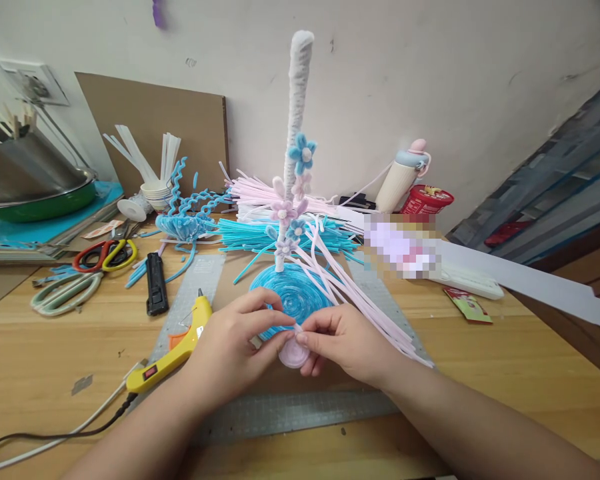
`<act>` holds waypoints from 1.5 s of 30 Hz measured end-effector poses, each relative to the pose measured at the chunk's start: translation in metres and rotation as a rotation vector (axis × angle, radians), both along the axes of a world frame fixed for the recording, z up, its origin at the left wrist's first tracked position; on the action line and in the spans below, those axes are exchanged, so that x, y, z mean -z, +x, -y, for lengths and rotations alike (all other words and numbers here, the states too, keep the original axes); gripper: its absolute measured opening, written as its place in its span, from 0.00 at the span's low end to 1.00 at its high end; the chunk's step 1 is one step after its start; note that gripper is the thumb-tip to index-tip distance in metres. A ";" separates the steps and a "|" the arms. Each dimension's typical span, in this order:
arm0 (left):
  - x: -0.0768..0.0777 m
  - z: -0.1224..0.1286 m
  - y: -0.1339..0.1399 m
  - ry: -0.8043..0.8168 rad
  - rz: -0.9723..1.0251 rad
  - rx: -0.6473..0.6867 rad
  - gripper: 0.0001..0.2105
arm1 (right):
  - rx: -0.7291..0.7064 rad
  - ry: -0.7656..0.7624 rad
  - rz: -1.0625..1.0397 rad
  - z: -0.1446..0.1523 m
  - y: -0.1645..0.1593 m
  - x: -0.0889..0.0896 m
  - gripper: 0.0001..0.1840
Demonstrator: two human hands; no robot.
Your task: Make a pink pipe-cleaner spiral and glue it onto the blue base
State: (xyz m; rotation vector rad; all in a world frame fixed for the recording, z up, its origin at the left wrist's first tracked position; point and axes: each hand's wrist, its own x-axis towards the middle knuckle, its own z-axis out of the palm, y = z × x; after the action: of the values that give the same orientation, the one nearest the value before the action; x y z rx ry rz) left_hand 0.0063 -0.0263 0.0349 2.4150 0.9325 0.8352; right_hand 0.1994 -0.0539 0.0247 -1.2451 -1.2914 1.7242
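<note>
Between my two hands is a small pale pink pipe-cleaner coil (pixel 295 353), wound into a flat disc. My left hand (pixel 245 340) pinches its upper left edge with thumb and fingers. From the other side, my right hand (pixel 337 339) grips its upper right edge, fingertips close to the left ones. Just behind them lies a blue coiled pipe-cleaner base (pixel 293 297), partly hidden by my fingers. A white wrapped stem (pixel 299 100) stands upright at its back edge, with blue and pink pipe-cleaner flowers (pixel 304 155) along it. Loose pink pipe cleaners (pixel 365 307) lie beside my right hand.
A yellow glue gun (pixel 175 357) with its cable lies left, near a black box cutter (pixel 156 283) and several scissors (pixel 105 257). Bundles of blue pipe cleaners (pixel 250 235) and pink ones sit behind. A tumbler (pixel 403 179) and a red tub (pixel 427 202) stand back right.
</note>
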 end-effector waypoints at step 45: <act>0.025 0.030 -0.103 -0.100 -0.620 -0.666 0.22 | 0.137 0.597 0.312 0.001 0.002 0.017 0.13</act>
State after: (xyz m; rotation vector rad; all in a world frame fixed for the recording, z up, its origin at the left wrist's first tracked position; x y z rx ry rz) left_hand -0.0970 -0.0564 0.0104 2.3104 2.0223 0.1869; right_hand 0.2015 -0.0544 0.0073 -1.2230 -1.6929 0.9576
